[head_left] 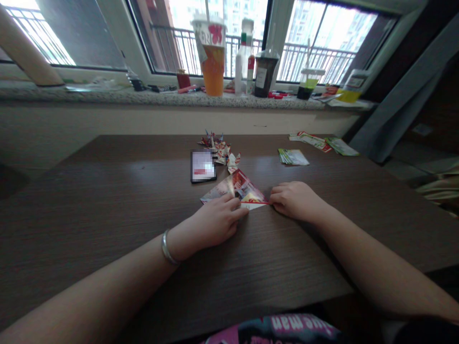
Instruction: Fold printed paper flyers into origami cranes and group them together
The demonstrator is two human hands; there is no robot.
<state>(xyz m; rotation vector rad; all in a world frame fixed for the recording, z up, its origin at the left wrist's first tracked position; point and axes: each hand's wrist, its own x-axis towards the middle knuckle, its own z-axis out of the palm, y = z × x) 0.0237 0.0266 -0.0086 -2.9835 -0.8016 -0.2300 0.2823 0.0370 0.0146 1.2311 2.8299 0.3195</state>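
A folded sheet of printed paper (pixel 239 187), red and white, lies as a triangle on the dark wooden table (pixel 107 210). My left hand (pixel 215 220), with a silver bracelet on the wrist, presses its curled fingers on the paper's near left part. My right hand (pixel 293 199) is closed in a pinch on the paper's right tip, pressed against the table. Behind the paper lies a phone (pixel 202 166) with its screen up, and a small heap of folded paper cranes (pixel 219 149).
A stack of printed cards (pixel 293 156) and more leaflets (pixel 324 142) lie at the table's far right. The stone windowsill (pixel 107 97) holds an orange drink cup (pixel 213 57), a white bottle (pixel 239 61), a dark drink cup (pixel 266 71) and small clutter. Grey fabric (pixel 401 95) hangs at right.
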